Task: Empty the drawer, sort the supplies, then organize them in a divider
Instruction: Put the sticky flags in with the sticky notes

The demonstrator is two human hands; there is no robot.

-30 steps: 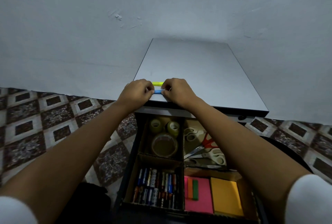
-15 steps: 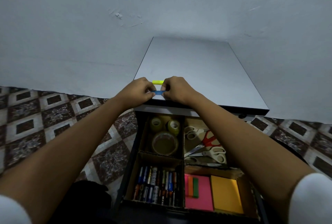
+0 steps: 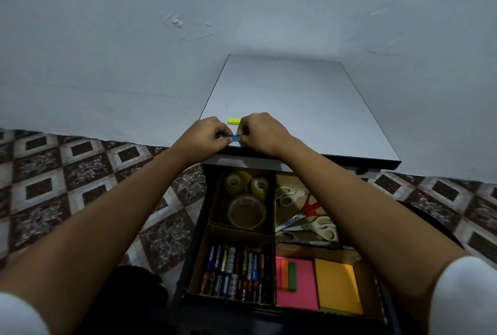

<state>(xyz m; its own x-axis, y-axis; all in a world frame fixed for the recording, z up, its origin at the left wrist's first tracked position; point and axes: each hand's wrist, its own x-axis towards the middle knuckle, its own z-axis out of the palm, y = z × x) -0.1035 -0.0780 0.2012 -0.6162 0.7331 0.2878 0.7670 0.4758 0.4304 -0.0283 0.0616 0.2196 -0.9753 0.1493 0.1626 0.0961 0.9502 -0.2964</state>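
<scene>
1. Pinching a blue tab [image 3: 235,137] between them, the left hand [image 3: 203,135] and right hand [image 3: 265,133] meet with fingers curled, at the front edge of the cabinet top [image 3: 295,106].
2. A yellow tab [image 3: 234,121] lies on the top just behind the hands.
3. Below, the open drawer [image 3: 200,213] holds a cardboard divider [image 3: 274,200]: tape [image 3: 247,211] back left, scissors [image 3: 309,216] back right, batteries [image 3: 234,270] front left, pink pad [image 3: 304,286] and orange pad [image 3: 337,283] front right.

Patterned tile floor [image 3: 80,173]; pale wall [image 3: 134,25]; dark shape [image 3: 139,286], maybe cloth.
</scene>
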